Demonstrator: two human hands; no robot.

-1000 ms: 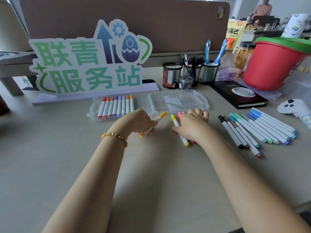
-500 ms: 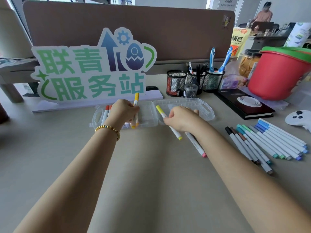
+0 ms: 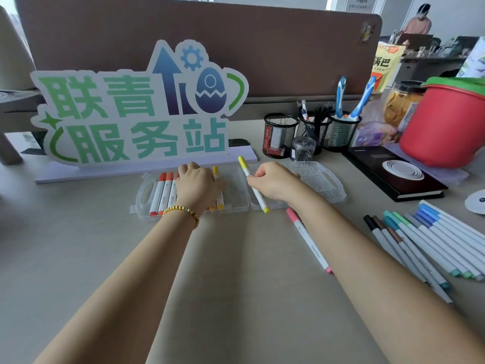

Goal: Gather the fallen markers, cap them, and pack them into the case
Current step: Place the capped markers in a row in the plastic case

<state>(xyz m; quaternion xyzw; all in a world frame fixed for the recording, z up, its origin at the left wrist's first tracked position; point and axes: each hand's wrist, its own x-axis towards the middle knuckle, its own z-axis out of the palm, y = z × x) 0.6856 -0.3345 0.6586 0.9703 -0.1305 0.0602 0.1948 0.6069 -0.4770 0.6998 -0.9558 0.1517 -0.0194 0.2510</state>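
Markers like these are light, stiff plastic sticks with smooth round barrels, so they roll readily and want a pinch near the middle of the barrel, not at the caps. Your right hand [image 3: 273,181] already does that: its fingers curl round the slim white marker with yellow caps [image 3: 253,184], held tilted above the hinge of the clear plastic clamshell case [image 3: 325,183], which lies open and flat on the beige desk [image 3: 223,298]. Your left hand [image 3: 198,185] rests on the row of red, orange and yellow-capped markers [image 3: 164,191] seated in the case's left half; its fingertips are hidden behind the knuckles, so whether they press flat or pinch a marker you cannot tell from here. A white marker with pink caps [image 3: 308,240] lies loose on the desk just beside your right forearm, and a fan of white markers with brown, green and blue caps [image 3: 425,245] waits well apart to the right. The free slots sit right of the yellow-capped one under your left hand, so lower the held marker there, parallel to its neighbours. Room is tight behind the case, where the green-lettered standing sign [image 3: 136,114] and black mesh pen cups [image 3: 279,135] crowd its far edge; the near desk is the better side to work from. The thin case walls will likely flex if you lean on them.
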